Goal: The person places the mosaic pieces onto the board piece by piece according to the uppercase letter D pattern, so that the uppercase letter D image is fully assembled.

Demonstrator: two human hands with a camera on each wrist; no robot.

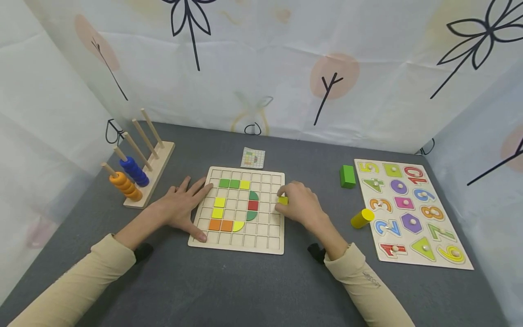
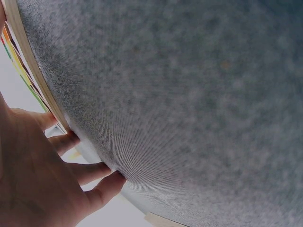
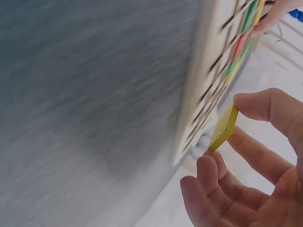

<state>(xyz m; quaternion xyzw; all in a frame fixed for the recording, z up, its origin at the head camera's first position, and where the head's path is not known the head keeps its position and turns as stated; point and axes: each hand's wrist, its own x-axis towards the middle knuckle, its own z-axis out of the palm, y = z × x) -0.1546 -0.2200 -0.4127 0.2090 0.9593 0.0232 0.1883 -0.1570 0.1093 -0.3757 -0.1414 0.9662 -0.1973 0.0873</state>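
A wooden grid board [image 1: 261, 236] lies on the grey table, with green, yellow, red and orange tiles in some of its cells. My left hand [image 1: 180, 205] rests at the board's left side, fingers spread and straight, thumb on the lower left corner. In the left wrist view its fingertips touch the board edge and the table. My right hand [image 1: 301, 205] pinches a yellow square tile [image 3: 224, 128] between thumb and fingers. That tile is above the board's right edge; the right wrist view shows it tilted and apart from the board.
A small printed pattern card [image 1: 253, 158] lies behind the board. Left stands a peg stacker [image 1: 159, 159] with orange and blue rings. To the right are a green block [image 1: 347, 176], a yellow cylinder [image 1: 362, 218] and a number puzzle board [image 1: 425, 218].
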